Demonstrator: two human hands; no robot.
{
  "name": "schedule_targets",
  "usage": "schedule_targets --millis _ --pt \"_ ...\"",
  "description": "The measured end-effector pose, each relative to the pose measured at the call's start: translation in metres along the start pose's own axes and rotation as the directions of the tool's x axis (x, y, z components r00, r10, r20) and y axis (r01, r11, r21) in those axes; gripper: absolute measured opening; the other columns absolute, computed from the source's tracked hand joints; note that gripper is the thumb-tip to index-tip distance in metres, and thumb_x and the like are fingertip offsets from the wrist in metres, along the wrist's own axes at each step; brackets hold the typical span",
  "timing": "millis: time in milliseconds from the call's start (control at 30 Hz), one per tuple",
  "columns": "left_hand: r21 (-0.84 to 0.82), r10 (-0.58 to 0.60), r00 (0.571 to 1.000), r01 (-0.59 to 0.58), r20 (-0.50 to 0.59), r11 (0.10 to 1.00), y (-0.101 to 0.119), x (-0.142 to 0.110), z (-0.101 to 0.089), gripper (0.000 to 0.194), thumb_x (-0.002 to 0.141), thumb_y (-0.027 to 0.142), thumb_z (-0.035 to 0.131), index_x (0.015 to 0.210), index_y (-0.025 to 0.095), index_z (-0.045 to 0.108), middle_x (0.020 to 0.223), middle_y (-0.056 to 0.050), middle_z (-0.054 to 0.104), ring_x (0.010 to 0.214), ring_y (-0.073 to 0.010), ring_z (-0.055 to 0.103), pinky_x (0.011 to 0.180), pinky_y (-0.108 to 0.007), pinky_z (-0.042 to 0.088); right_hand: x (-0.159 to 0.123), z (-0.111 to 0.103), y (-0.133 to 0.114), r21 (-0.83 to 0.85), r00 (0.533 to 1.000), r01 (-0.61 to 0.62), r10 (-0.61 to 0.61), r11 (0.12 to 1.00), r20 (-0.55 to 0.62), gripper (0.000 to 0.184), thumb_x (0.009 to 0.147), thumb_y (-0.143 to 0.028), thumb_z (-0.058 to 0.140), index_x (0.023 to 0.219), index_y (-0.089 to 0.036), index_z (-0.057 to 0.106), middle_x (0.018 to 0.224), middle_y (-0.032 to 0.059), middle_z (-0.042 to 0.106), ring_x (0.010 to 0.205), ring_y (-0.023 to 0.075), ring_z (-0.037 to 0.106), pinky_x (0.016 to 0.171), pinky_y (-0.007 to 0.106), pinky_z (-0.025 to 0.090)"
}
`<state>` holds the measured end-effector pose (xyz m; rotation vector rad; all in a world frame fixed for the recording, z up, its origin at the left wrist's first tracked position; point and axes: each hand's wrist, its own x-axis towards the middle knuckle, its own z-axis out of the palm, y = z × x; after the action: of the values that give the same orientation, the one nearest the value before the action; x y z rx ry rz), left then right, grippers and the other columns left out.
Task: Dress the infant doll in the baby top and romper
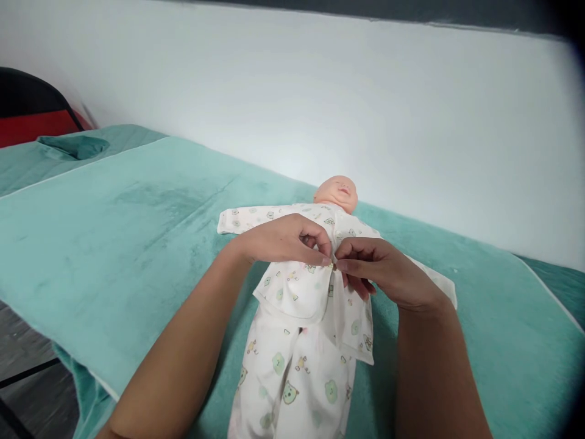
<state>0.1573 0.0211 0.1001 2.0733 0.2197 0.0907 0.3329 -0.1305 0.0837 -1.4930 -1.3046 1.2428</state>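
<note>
A baby doll (336, 194) lies on its back, dressed in a white printed baby shirt (292, 286) and matching baby pants (297, 378). My left hand (292, 239) pinches one front edge of the shirt near the doll's middle. Close against it, my right hand (379, 265) pinches the other front edge between thumb and forefinger. The fingertips of both hands almost meet at the shirt opening. Below them the two front flaps hang apart. Whatever fastener may lie between the fingertips is too small to make out.
A teal cloth (114, 244) covers the table under the doll. A white wall (292, 91) rises behind the table. At the far left stands a black and red chair (36, 110), near a bunched fold of darker cloth (75, 146).
</note>
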Motion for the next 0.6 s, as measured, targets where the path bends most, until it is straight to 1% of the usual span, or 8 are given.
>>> schedule_targets --millis 67,233,600 --pt "-0.014 -0.011 1.000 0.011 0.012 1.000 0.0002 -0.0002 0.0002 0.020 0.079 0.039 0.069 0.083 0.020 0.071 0.073 0.001 0.062 0.065 -0.0105 0.050 0.057 -0.024 0.038 0.0009 -0.0010 0.0020 0.021 1.000 0.009 -0.009 1.000 0.007 0.023 0.088 -0.038 0.067 0.075 -0.019 0.063 0.061 -0.0021 0.065 0.043 0.0078 0.055 0.041 0.020 0.033" --pt "-0.072 0.005 1.000 -0.003 0.021 0.997 0.0002 0.0004 0.0010 0.019 0.078 0.037 0.071 0.083 0.019 0.070 0.072 0.001 0.065 0.065 -0.0104 0.054 0.056 -0.023 0.039 0.0020 -0.0021 0.0039 0.047 1.000 0.022 -0.023 0.999 0.015 0.022 0.088 -0.037 0.068 0.077 -0.019 0.063 0.059 -0.0031 0.064 0.043 0.0070 0.056 0.041 0.018 0.033" --pt "-0.088 0.024 0.999 -0.022 0.021 0.996 0.0006 0.0012 0.0013 0.016 0.078 0.033 0.072 0.082 0.018 0.069 0.072 0.001 0.066 0.065 -0.0098 0.054 0.056 -0.023 0.039 0.0016 -0.0019 0.0033 0.022 0.999 0.018 -0.018 1.000 0.033 0.022 0.089 -0.038 0.068 0.078 -0.019 0.064 0.057 -0.0029 0.064 0.044 0.0067 0.057 0.042 0.017 0.034"
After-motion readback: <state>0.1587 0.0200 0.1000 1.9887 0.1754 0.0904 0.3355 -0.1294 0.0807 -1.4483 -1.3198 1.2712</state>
